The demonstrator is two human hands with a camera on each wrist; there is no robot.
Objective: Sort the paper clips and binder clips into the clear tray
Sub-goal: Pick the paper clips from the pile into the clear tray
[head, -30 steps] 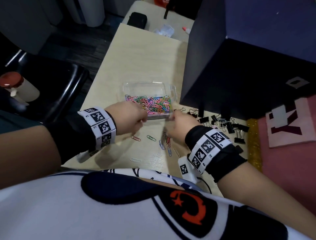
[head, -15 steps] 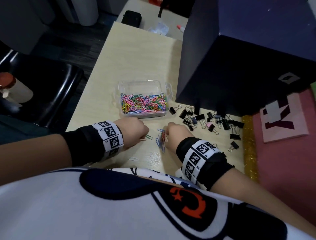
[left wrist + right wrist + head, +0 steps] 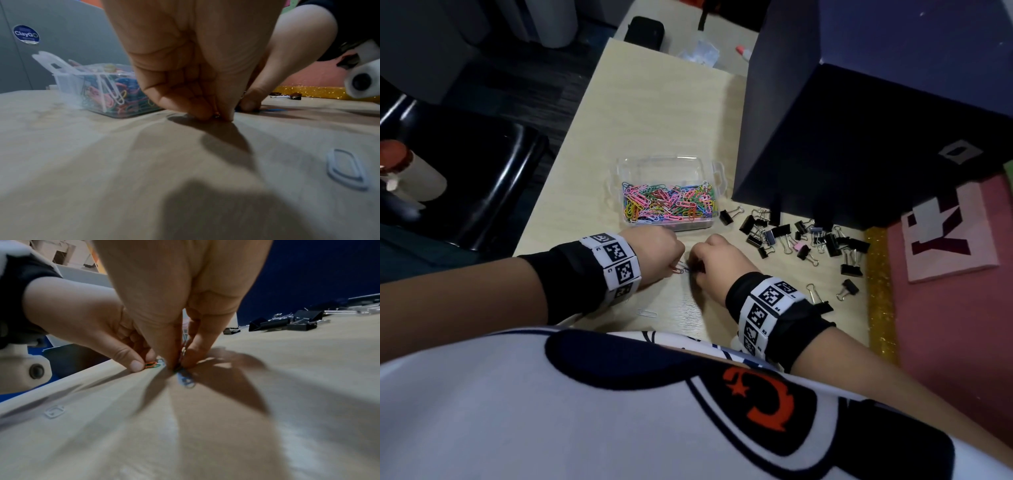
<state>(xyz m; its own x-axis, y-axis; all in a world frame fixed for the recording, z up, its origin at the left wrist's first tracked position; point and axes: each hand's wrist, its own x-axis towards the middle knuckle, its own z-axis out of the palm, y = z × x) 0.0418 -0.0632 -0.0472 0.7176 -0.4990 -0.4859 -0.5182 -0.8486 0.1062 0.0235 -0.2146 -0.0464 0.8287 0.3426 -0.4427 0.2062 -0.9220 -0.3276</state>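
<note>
The clear tray (image 3: 619,178) (image 3: 61,81) sits on the table, its near compartment full of coloured paper clips (image 3: 667,205); the far compartment looks empty. Just in front of it my left hand (image 3: 654,255) (image 3: 213,116) pinches orange and green paper clips (image 3: 152,364) against the tabletop. My right hand (image 3: 709,260) (image 3: 177,367) is close beside it, fingertips pinching a small bunch of clips; a blue clip (image 3: 186,380) lies under them. A white paper clip (image 3: 648,313) (image 3: 347,168) lies alone nearer my body. Black binder clips (image 3: 804,236) are scattered to the right.
A large dark blue box (image 3: 859,120) stands right behind the binder clips. A pink mat (image 3: 945,308) with a gold glitter strip (image 3: 878,291) borders the right side. The table's left edge (image 3: 534,219) drops to a black chair (image 3: 482,178).
Both hands have pulled back from the tray toward my body and closed together over the loose clips on the table, gathering them between the fingertips.
</note>
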